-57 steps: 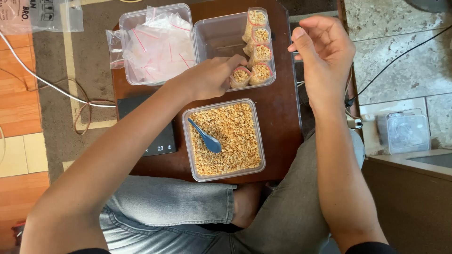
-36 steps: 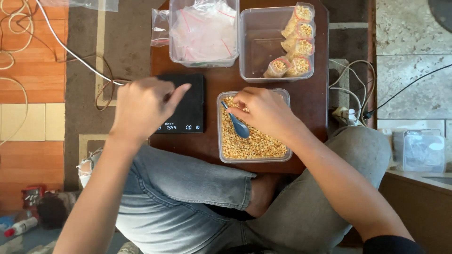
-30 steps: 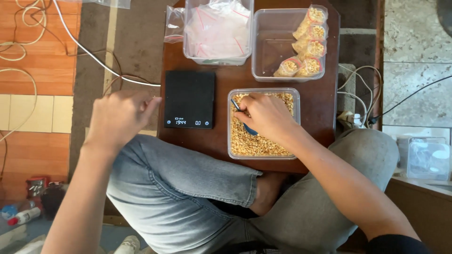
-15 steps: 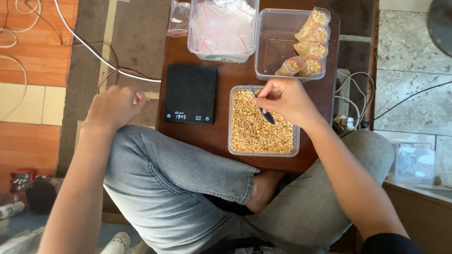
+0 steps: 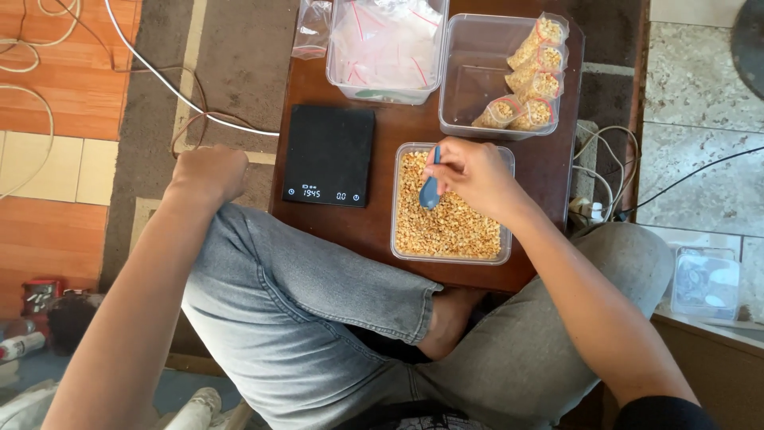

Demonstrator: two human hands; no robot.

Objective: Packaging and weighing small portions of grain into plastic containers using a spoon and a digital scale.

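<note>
Since half a second ago: spoon (image 5: 430,189) tipped bowl-down into grain tub (image 5: 451,205), right hand (image 5: 471,175) pinching its handle. Left hand (image 5: 208,171) loosely fisted off table (image 5: 342,227), beside scale (image 5: 329,155), holding nothing visible. Scooping step, seemingly; next likely calls for an empty bag.

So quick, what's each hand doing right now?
Left hand: loosely closed, holding nothing visible, resting near the knee.
Right hand: closed on the blue spoon in the grain container.

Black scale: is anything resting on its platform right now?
No, the black scale has a bare top; the left hand is closed beside it, off the table.
</note>
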